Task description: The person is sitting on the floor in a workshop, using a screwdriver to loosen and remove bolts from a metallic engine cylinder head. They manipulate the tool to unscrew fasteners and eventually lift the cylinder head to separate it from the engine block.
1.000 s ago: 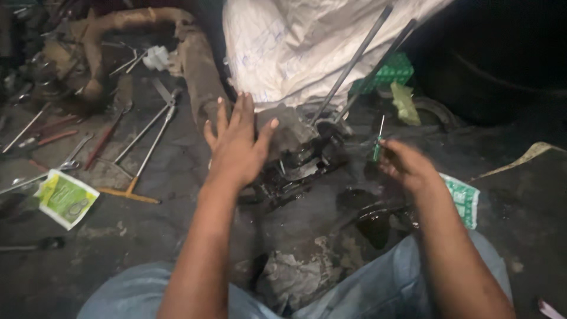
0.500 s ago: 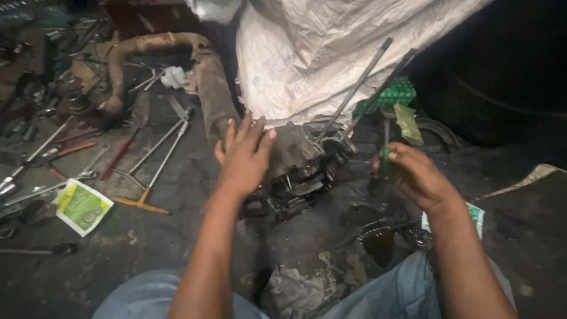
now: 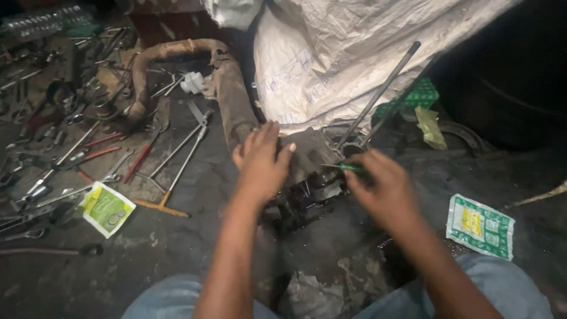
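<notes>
Evidently the work is at the stage of steadying and probing: the left hand (image 3: 261,165) lies palm-down on the greasy engine part (image 3: 307,177) that sits on the dark floor between the person's knees, its fingers (image 3: 266,139) spread and resting flat on the casting rather than curled round anything. The right hand (image 3: 384,192) is closed in a narrow grip on a small green-handled tool (image 3: 345,168), whose thin tip points leftward from the fingertips toward the top of the part — whether it touches the metal cannot be told in the dim light. Just beyond the right fingertips two long steel rods (image 3: 378,94) slant upward against a white woven sack (image 3: 348,53). Well to the left of the spread fingers lie scattered wrenches (image 3: 177,153), a rusty bent pipe (image 3: 227,88) and a green-and-white packet (image 3: 106,208); another packet (image 3: 479,226) lies to the right of the right wrist. Judging by this, the next move calls for holding the part firmly still while the tool tip is guided precisely — a slip on the oily surface seems the main risk.
</notes>
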